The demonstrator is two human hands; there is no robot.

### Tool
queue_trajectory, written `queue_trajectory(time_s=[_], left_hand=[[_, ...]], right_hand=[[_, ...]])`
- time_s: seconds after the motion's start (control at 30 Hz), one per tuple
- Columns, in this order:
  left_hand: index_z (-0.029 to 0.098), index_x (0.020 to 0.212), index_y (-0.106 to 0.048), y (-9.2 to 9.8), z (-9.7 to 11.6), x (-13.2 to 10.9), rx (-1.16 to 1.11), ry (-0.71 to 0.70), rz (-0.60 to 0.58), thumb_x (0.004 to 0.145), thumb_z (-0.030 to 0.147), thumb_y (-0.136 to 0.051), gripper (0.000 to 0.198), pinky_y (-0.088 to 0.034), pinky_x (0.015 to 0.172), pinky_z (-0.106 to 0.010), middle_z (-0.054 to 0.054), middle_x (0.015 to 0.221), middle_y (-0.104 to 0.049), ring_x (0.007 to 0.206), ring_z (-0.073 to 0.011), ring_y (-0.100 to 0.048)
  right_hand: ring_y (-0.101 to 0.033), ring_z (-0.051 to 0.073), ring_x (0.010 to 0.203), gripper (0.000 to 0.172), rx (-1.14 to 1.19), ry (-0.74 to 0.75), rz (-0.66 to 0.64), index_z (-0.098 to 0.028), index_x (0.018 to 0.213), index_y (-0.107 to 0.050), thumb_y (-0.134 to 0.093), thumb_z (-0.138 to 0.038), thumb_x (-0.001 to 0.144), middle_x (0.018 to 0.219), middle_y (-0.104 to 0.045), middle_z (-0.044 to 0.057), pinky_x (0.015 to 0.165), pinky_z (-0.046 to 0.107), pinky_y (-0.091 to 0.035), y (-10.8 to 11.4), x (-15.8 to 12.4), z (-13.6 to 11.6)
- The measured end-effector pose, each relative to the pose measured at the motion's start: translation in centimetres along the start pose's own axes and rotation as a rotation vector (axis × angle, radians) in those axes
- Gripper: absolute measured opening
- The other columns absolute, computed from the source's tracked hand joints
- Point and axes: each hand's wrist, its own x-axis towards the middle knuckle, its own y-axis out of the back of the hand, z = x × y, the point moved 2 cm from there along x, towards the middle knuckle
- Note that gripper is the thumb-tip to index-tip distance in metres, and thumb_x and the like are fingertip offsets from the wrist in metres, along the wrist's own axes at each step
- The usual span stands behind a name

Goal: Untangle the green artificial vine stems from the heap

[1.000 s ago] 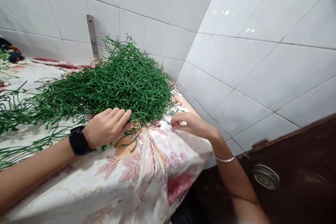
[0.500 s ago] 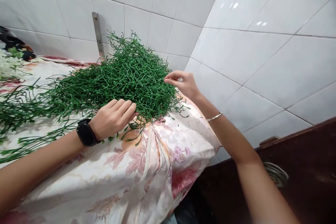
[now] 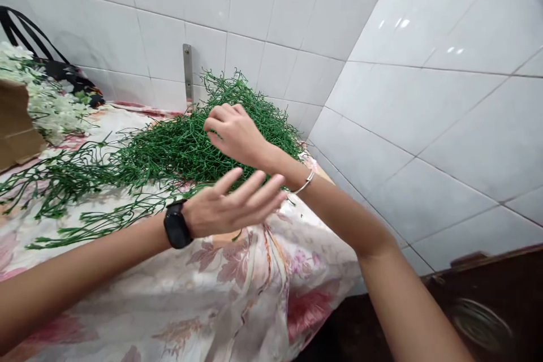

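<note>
A large heap of thin green plastic flower stems [image 3: 169, 150] with small knobby ends lies on the cloth-covered surface. My left hand [image 3: 235, 203], with a black watch at its wrist, is held in front of the heap, palm turned up and fingers spread; it holds nothing. Over the middle of the heap is my right hand [image 3: 233, 131], a thin bangle on its wrist. Its fingers are bent and curl in towards the thumb. Whether a stem is between them cannot be made out against the green behind.
White artificial flowers [image 3: 55, 104] stand at the left beside a brown cardboard piece [image 3: 17, 124] and a black bag [image 3: 63, 70]. A metal strip [image 3: 188, 70] is fixed to the tiled wall. The floral cloth [image 3: 169, 294] hangs over the front edge; dark wood [image 3: 407, 317] is at lower right.
My left hand has let go of the heap's front edge, turned palm up and opened. My right hand has moved left from the heap's right side to over its middle. The view has shifted left.
</note>
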Motion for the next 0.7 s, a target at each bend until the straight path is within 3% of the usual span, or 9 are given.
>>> queue_trajectory(time_s=[0.1,0.23,0.33,0.57,0.7], left_hand=[[0.02,0.129,-0.036,0.3,1.1,3.1,0.023,-0.141,-0.202,0.088,0.022,-0.036,0.041,-0.036,0.095,-0.03,-0.003,0.133,-0.041,0.12,-0.0152,-0.037],[0.008,0.125,-0.041,0.2,1.4,5.5,0.036,-0.165,-0.286,0.087,0.014,-0.031,0.04,-0.033,0.098,-0.033,-0.011,0.119,-0.054,0.111,-0.019,-0.047],[0.004,0.122,-0.045,0.2,1.4,5.7,0.071,-0.177,-0.302,0.085,0.012,-0.031,0.04,-0.033,0.098,-0.032,-0.012,0.107,-0.06,0.103,-0.0203,-0.052],[0.005,0.123,-0.044,0.7,1.1,5.6,0.163,-0.086,-0.267,0.085,0.011,-0.031,0.041,-0.032,0.1,-0.032,-0.012,0.115,-0.055,0.105,-0.0193,-0.051],[0.002,0.124,-0.043,0.3,0.7,5.8,0.175,-0.053,-0.298,0.085,0.01,-0.031,0.042,-0.033,0.101,-0.032,-0.011,0.105,-0.06,0.105,-0.0196,-0.052]], right_hand=[[-0.044,0.02,0.1,0.025,-0.124,0.1,-0.042,-0.014,0.092,-0.053,-0.029,-0.015,0.087,0.104,-0.051,0.01,0.089,0.036,-0.03,0.4,1.4,-3.7],[-0.043,0.019,0.105,0.03,-0.16,0.181,-0.095,-0.015,0.092,-0.053,-0.023,-0.015,0.089,0.107,-0.05,0.008,0.092,0.034,-0.029,1.3,2.0,-6.2],[-0.045,0.019,0.101,0.031,-0.068,0.173,-0.032,-0.014,0.087,-0.054,-0.023,-0.018,0.089,0.101,-0.053,0.008,0.089,0.033,-0.031,1.8,1.9,-6.3],[-0.049,0.009,0.072,0.019,0.415,0.174,0.001,-0.014,0.079,-0.055,-0.038,-0.021,0.086,0.079,-0.059,0.002,0.068,0.022,-0.036,1.5,2.1,-4.7],[-0.049,0.01,0.072,0.023,0.303,0.099,0.143,-0.013,0.08,-0.053,-0.032,-0.019,0.087,0.08,-0.058,0.003,0.07,0.024,-0.037,1.9,2.2,-4.3]])
